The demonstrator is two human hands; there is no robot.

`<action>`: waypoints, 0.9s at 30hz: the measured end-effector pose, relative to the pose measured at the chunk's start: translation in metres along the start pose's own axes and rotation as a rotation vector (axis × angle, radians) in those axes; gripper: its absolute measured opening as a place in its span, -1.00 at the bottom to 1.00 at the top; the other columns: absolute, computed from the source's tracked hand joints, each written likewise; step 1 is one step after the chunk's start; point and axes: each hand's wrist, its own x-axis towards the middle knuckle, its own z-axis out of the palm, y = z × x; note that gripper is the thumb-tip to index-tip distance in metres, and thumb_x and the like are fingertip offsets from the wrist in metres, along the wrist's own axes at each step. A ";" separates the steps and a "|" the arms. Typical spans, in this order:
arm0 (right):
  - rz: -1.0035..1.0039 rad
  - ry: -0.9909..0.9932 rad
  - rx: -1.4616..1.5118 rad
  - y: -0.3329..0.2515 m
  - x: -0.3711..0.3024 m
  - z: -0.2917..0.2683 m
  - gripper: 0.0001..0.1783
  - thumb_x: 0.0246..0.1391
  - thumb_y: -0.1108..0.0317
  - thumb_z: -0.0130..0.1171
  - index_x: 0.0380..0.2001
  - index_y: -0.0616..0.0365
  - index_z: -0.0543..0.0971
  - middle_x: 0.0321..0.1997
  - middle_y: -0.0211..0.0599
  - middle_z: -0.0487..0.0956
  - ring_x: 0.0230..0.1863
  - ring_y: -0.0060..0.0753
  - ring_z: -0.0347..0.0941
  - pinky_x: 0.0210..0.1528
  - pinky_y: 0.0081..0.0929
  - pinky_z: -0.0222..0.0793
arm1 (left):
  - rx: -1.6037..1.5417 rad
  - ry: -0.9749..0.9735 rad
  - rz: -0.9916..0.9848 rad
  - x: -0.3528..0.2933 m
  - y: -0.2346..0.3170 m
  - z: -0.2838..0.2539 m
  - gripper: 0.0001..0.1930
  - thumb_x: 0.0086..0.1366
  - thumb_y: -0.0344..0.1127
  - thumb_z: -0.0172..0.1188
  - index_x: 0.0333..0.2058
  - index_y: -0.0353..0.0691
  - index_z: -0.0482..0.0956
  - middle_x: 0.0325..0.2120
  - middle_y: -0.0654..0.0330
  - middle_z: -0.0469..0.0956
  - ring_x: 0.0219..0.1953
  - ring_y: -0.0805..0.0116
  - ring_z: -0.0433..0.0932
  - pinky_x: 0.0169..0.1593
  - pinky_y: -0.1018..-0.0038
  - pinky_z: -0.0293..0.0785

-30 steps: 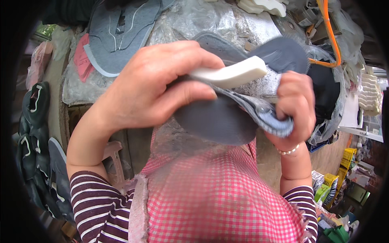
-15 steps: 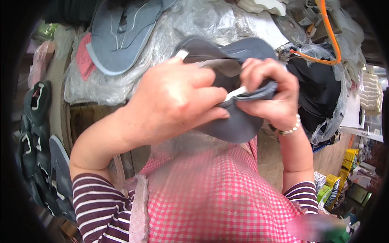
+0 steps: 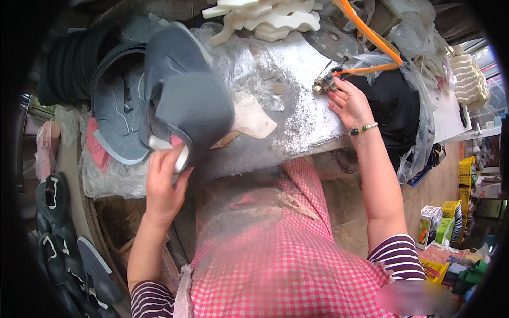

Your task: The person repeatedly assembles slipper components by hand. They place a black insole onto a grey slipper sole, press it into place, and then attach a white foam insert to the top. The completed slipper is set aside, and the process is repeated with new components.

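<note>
My left hand (image 3: 165,177) pinches the white-edged lower rim of a dark grey shoe upper (image 3: 199,103). The upper stands tilted over the left part of the workbench (image 3: 249,153), its smooth grey side turned right. Behind it lies a flatter grey upper (image 3: 119,106) with white lines on its inside. Off to the right, my right hand (image 3: 350,105) has its fingers curled against a small metal fitting (image 3: 325,84) at the end of an orange hose (image 3: 366,32). What the fitting is exactly, I cannot make out.
Dark uppers stack at the back left (image 3: 66,69). White foam pieces (image 3: 265,18) lie at the far edge. Black material in plastic (image 3: 389,100) sits right of my right hand. More dark uppers (image 3: 53,238) hang at the left; yellow crates (image 3: 466,172) stand at the right.
The hands were together on the grey upper in front of me. Now the left hand has carried it left, and the right hand has let go and reached the hose's metal fitting.
</note>
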 end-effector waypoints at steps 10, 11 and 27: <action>-0.367 -0.311 -0.052 0.007 0.019 -0.017 -0.37 -0.05 0.53 0.25 0.14 0.18 0.31 -0.14 -0.25 0.49 -0.12 -0.38 0.50 -0.09 -0.45 0.42 | 0.179 0.102 0.369 -0.017 -0.021 0.010 -0.58 -0.27 -0.53 0.35 -0.31 -0.29 0.51 -0.37 0.11 0.48 -0.30 0.10 0.48 -0.24 0.27 0.40; -0.346 -0.346 -0.091 0.004 0.016 -0.021 -0.25 -0.10 0.58 0.26 0.22 0.14 0.25 -0.12 -0.23 0.46 -0.11 -0.34 0.50 -0.08 -0.41 0.46 | 0.178 0.093 0.382 -0.019 -0.022 0.011 -0.57 -0.29 -0.52 0.35 -0.31 -0.29 0.50 -0.37 0.11 0.48 -0.31 0.11 0.47 -0.24 0.27 0.40; -0.626 -0.441 -0.149 -0.028 -0.094 0.075 -0.55 0.11 0.48 0.13 0.07 0.25 0.32 -0.12 -0.21 0.54 -0.13 -0.42 0.54 -0.11 -0.43 0.52 | 0.198 0.096 0.442 -0.015 -0.011 0.029 -0.78 -0.10 -0.46 0.17 -0.38 -0.30 0.44 -0.36 0.06 0.46 -0.39 0.14 0.45 -0.30 0.34 0.40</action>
